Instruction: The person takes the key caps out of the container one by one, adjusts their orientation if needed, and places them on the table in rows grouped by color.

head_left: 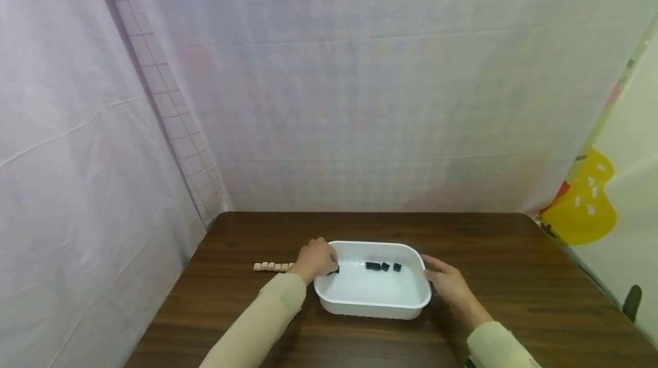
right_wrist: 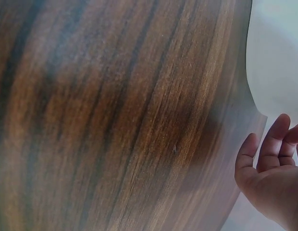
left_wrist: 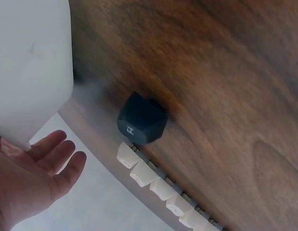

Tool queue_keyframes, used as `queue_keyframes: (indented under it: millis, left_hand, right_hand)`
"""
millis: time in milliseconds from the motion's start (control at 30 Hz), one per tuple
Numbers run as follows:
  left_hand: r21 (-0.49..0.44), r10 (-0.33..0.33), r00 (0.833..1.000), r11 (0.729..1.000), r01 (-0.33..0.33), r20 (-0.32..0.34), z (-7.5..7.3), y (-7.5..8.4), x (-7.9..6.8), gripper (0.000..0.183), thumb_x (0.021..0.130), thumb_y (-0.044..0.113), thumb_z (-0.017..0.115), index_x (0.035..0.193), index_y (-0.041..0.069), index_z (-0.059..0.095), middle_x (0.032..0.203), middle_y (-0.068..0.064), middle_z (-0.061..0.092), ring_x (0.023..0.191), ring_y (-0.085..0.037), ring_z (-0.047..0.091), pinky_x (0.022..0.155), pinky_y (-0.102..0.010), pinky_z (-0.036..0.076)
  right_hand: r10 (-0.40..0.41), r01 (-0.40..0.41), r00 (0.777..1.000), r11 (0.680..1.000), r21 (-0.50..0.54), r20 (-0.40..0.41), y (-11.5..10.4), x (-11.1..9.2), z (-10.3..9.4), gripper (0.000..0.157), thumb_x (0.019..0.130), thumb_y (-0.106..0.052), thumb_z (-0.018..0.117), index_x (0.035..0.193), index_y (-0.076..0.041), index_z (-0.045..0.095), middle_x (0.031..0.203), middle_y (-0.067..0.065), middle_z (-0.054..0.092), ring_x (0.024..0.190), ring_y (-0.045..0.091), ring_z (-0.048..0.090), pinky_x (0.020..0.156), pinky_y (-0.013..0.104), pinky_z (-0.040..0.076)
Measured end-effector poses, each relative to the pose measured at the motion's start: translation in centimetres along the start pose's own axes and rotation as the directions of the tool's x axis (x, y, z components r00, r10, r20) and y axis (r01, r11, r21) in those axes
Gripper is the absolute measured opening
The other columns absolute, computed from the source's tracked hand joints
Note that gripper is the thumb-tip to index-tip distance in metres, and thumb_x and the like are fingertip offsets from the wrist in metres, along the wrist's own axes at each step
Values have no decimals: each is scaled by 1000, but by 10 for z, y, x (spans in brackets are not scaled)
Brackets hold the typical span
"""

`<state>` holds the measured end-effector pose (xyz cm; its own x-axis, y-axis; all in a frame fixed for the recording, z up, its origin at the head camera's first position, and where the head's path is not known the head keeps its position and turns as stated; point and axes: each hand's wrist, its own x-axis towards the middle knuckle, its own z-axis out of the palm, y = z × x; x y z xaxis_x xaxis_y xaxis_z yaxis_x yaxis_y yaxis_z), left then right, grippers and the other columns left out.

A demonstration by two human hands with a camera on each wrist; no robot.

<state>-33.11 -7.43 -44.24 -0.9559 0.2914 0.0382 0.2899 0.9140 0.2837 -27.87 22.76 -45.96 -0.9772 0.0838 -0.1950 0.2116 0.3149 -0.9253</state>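
My left hand (head_left: 315,258) reaches over the left rim of a white plastic tray (head_left: 372,306). Its fingertips are beside a black keycap (head_left: 336,270) inside; whether they pinch it is hidden. In the left wrist view, several fingers (left_wrist: 57,154) of that hand show loosely bent past the tray wall (left_wrist: 33,62). My right hand (head_left: 452,288) touches the tray's right end with loosely extended fingers. Several more black keycaps (head_left: 377,266) lie in the tray. On the table, a dark keycap with white lettering (left_wrist: 142,120) sits by a row of cream keycaps (left_wrist: 161,188).
The dark wood-grain table (head_left: 247,311) has rounded far corners. Pale sheets (head_left: 360,99) hang behind it and on the left. A yellow shape (head_left: 586,208) shows beyond the right edge.
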Motion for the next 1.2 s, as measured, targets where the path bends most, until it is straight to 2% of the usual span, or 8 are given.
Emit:
queue_keyframes:
  millis: [133, 267, 467, 600, 767, 900, 1033, 1200]
  left_hand:
    - [31, 5, 1000, 1000, -5, -1, 3, 1, 1, 6, 85, 25, 76, 86, 20, 77, 96, -2, 58, 101, -26, 53, 89, -47, 45]
    - [32, -4, 1000, 999, 3, 25, 4, 2, 0, 18, 83, 30, 79, 96, 19, 78, 105, -6, 58, 108, -28, 52, 93, -48, 42]
    - [61, 10, 999, 998, -13, 38, 5, -1, 0, 18, 86, 36, 75, 90, 19, 78, 105, -5, 57, 107, -26, 51, 95, -49, 41]
    - [37, 12, 998, 999, -15, 63, 2, -2, -2, 18, 82, 35, 79, 90, 19, 77, 109, -6, 57, 110, -27, 50, 97, -51, 40]
    - [24, 22, 996, 999, -24, 81, -1, 0, -5, 16, 77, 30, 84, 88, 21, 78, 116, -10, 58, 113, -31, 50, 96, -52, 40]
    - [38, 37, 997, 999, -40, 63, -1, 0, -5, 11, 77, 28, 85, 79, 22, 76, 112, -9, 58, 110, -30, 51, 94, -51, 41]
    - [26, 46, 998, 999, -48, 43, 1, -1, -4, 11, 79, 28, 83, 76, 22, 74, 105, -7, 57, 106, -29, 51, 91, -51, 42]
    - [-43, 75, 996, 996, -77, -45, 2, -5, 0, 9, 82, 27, 81, 81, 20, 76, 116, -12, 59, 112, -33, 52, 94, -53, 43]
  right_hand:
    - [-5, 5, 1000, 1000, 3, 2, 0, -1, 0, 49, 101, -10, 48, 148, 1, 41, 143, 34, 42, 112, 36, 57, 82, 40, 53]
    - [-8, 8, 1000, 1000, -3, -3, -1, -1, 1, 48, 101, -10, 48, 147, 1, 42, 142, 33, 44, 110, 35, 58, 79, 37, 52]
    - [-3, 3, 1000, 1000, -7, 0, -2, 0, 1, 48, 101, -11, 48, 148, 1, 41, 144, 34, 41, 113, 38, 56, 82, 42, 53]
    - [1, -1, 1000, 1000, -17, 5, -1, 0, 1, 49, 101, -12, 48, 148, 1, 41, 146, 33, 39, 118, 41, 53, 87, 47, 51]
    - [-17, 17, 1000, 1000, -10, -2, 1, 0, 0, 49, 100, -11, 49, 147, 3, 42, 143, 34, 43, 111, 36, 57, 81, 40, 53]
    - [-17, 17, 1000, 1000, -8, -5, 1, 0, 0, 49, 100, -11, 50, 146, 2, 43, 143, 33, 43, 109, 34, 58, 79, 38, 53]
    - [-7, 7, 1000, 1000, -14, -2, 2, 0, 0, 49, 100, -11, 49, 147, 1, 43, 145, 33, 41, 114, 38, 56, 83, 43, 52]
    - [6, -6, 1000, 1000, -12, 11, 1, 0, 0, 50, 101, -12, 48, 148, 0, 40, 147, 32, 38, 123, 43, 49, 93, 53, 48]
